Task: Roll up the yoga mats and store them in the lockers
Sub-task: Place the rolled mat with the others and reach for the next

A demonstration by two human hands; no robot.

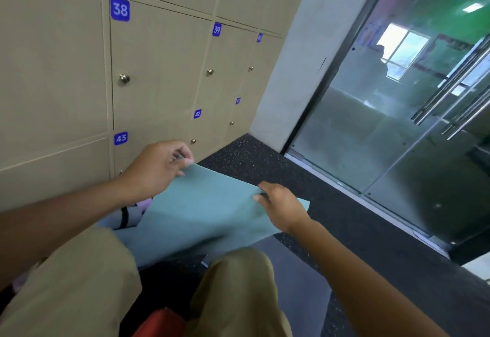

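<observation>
Teal yoga mat (pixel 212 214) lies unrolled below closed lockers (pixel 159 66); left hand (pixel 156 167) and right hand (pixel 281 206) pinch its edge, rolling barely begun.

Even, fairly bright indoor light with wide-angle bend and soft focus

Daylight comes from a window (pixel 404 50) reflected in the glass door (pixel 397 114) at upper right, which shows hazy green and white glare. The lockers (pixel 159 58) at upper left are evenly lit, with hardly any shadow. Straight lines bow toward the frame edges. The whole picture is slightly soft, the lower foreground most blurred.
</observation>
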